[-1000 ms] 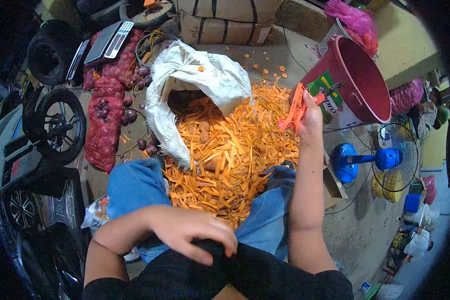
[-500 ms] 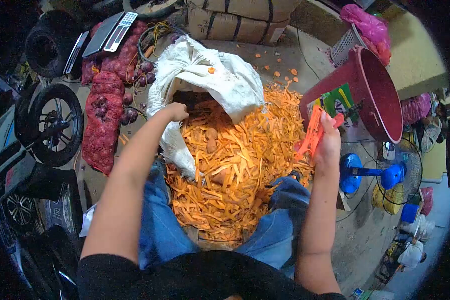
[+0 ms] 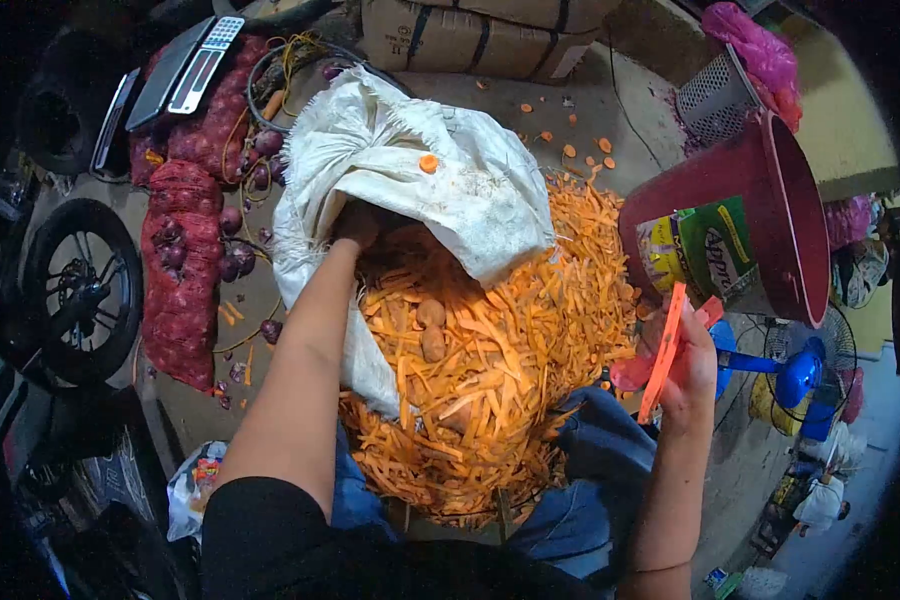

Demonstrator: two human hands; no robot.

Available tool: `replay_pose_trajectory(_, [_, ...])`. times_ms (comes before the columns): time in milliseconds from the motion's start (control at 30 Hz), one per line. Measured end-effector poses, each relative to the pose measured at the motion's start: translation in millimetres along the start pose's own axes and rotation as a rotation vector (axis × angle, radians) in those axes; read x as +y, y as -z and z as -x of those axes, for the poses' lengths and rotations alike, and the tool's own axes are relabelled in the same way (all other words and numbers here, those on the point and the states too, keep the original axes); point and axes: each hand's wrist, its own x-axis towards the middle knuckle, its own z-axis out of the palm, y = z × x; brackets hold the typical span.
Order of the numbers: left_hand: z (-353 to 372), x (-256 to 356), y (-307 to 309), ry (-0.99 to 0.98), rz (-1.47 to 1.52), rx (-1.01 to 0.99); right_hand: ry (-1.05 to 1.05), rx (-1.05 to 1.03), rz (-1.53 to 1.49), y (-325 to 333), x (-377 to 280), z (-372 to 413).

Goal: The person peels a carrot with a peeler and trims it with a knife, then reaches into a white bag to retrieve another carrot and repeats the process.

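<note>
My left hand (image 3: 358,226) reaches into the mouth of a white woven sack (image 3: 425,190); its fingers are hidden in the shadow inside. Orange carrot peelings (image 3: 480,370) spill from under the sack in a large heap between my knees. A knobbly carrot (image 3: 431,328) lies on the heap, just below the sack's opening. On the right, my right hand (image 3: 692,365) is closed around an orange-red plastic peeler (image 3: 664,350), held upright beside the heap. A round carrot slice (image 3: 428,163) rests on top of the sack.
A dark red bucket (image 3: 730,215) leans at the right, with a blue fan (image 3: 795,372) below it. Red net bags of onions (image 3: 182,270) and a scale (image 3: 195,70) stand at left, near a motorbike wheel (image 3: 82,290). Cardboard boxes (image 3: 480,38) sit at the back.
My left hand has gone deeper into the sack, and its fingers are now out of sight. My right hand, with the peeler, has moved slightly lower and to the right. The view has shifted.
</note>
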Motion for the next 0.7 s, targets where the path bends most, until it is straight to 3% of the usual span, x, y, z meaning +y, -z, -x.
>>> replay_pose_trajectory(67, [2.4, 1.7, 10.8, -0.076, 0.140, 0.104, 0.086, 0.325, 0.125, -3.3, 4.3, -4.4])
replay_pose_trajectory(100, [-8.3, -15.2, -4.3, -0.087, 0.281, 0.132, 0.080, 0.333, 0.129, -9.5, 5.9, -7.5])
replay_pose_trajectory(167, [-14.6, -20.1, -6.1, -0.082, 0.262, 0.140, 0.115, 0.567, 0.244, -23.7, 7.9, -13.7])
replay_pose_trajectory(400, [-25.2, -15.4, -6.1, -0.083, 0.183, 0.128, 0.084, 0.531, 0.258, -24.6, 9.4, -32.6])
replay_pose_trajectory(467, [-26.3, -17.1, -4.0, -0.087, 0.174, 0.117, 0.061, 0.410, 0.265, -17.8, 10.5, -38.5])
replay_pose_trajectory(700, [-32.1, -18.1, 0.8, -0.099, 0.143, 0.076, 0.068, 0.440, 0.292, -18.5, 15.0, -63.5])
